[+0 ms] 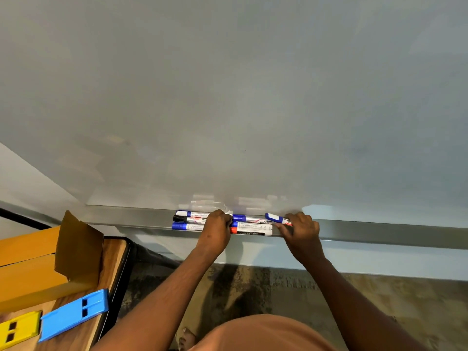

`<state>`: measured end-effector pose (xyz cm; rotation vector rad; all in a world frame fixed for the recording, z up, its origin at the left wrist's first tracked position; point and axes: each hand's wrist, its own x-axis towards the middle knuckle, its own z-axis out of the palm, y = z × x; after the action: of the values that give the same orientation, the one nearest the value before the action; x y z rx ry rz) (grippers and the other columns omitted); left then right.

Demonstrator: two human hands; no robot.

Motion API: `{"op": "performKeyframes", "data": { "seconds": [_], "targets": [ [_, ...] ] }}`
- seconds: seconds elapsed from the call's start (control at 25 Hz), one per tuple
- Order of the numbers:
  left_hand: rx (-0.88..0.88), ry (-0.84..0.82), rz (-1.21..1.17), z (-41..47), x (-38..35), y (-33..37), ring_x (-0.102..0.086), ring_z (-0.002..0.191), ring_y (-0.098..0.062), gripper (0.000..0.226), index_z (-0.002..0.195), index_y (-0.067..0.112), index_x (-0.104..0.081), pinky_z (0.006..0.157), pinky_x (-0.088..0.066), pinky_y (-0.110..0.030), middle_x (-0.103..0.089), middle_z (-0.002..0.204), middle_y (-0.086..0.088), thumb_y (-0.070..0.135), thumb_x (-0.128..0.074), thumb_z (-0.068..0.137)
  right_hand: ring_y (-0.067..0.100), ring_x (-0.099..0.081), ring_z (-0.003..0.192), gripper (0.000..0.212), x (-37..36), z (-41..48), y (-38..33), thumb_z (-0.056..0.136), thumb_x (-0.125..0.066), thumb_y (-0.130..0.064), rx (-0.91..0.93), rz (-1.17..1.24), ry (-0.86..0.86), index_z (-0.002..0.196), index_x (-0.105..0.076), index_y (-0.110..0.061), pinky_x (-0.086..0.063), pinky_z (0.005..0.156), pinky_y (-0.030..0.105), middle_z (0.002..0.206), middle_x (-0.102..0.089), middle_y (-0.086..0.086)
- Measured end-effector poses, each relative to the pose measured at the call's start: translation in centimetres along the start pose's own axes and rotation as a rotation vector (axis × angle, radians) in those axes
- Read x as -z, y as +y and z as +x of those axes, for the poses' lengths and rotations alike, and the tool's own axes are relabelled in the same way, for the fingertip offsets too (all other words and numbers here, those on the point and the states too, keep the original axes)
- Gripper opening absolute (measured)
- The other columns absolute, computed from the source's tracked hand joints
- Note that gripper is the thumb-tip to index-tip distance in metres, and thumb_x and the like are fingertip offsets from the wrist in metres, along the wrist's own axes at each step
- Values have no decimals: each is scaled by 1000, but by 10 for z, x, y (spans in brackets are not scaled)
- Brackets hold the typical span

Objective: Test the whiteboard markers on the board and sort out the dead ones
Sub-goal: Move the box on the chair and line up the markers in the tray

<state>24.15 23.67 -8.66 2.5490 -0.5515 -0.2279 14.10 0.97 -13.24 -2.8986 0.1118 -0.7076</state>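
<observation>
A blank whiteboard (240, 97) fills the upper view, with a grey metal tray (379, 230) along its bottom edge. Several markers lie side by side in the tray: blue-capped ones (183, 213) (179, 226), a black-capped one (179, 218) and a red-capped one (249, 229). My left hand (217, 230) rests on the middle of the pile, fingers curled over the markers. My right hand (300, 230) pinches a blue-capped marker (274, 218), tilted up off the tray's right end of the pile.
A wooden table (111, 269) stands at the lower left with an open cardboard box (33, 272), a blue plastic tray (73, 315) and a yellow one (17, 330). Below the board is a mottled floor (278, 292).
</observation>
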Motion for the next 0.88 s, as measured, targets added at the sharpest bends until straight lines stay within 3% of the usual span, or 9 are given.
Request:
{"op": "performKeyframes", "data": {
  "seconds": [0.08,0.2,0.4,0.64,0.88],
  "targets": [
    [-2,7,9,1,-3,3,-58,89,-23,19,96,6,-71,84,-46,-28,-64,97,-14,14,-54,92,28,-56,73,36,7,-5,8,93,-43,-39,-147,-7,-66,97,-66,-12,-34,62,31,84,-61,9],
    [7,3,14,2,-9,6,-59,89,-25,20,95,6,-71,84,-47,-31,-64,97,-16,13,-54,92,25,-53,75,31,8,-15,27,90,-44,-34,-188,-21,-140,97,-69,-17,-28,68,31,84,-57,5],
    [15,41,27,3,-13,13,-61,85,-25,17,94,7,-72,82,-50,-32,-66,94,-14,12,-56,90,23,-54,77,34,6,-20,42,92,-44,-28,-59,56,-193,111,-71,-22,-30,70,31,86,-57,4],
    [45,83,41,-2,-18,17,-56,78,-24,17,80,4,-71,72,-47,-32,-64,83,-13,1,-55,85,24,-56,81,33,4,-15,36,91,-45,-29,-14,144,-210,104,-72,-15,-39,70,34,89,-60,4],
    [61,85,17,-7,-16,16,-56,79,-23,17,80,3,-71,72,-44,-29,-64,83,-13,2,-55,87,28,-58,82,22,-2,3,4,87,-49,-20,-171,152,-270,93,-69,-12,-40,71,36,89,-62,5]
  ]
}}
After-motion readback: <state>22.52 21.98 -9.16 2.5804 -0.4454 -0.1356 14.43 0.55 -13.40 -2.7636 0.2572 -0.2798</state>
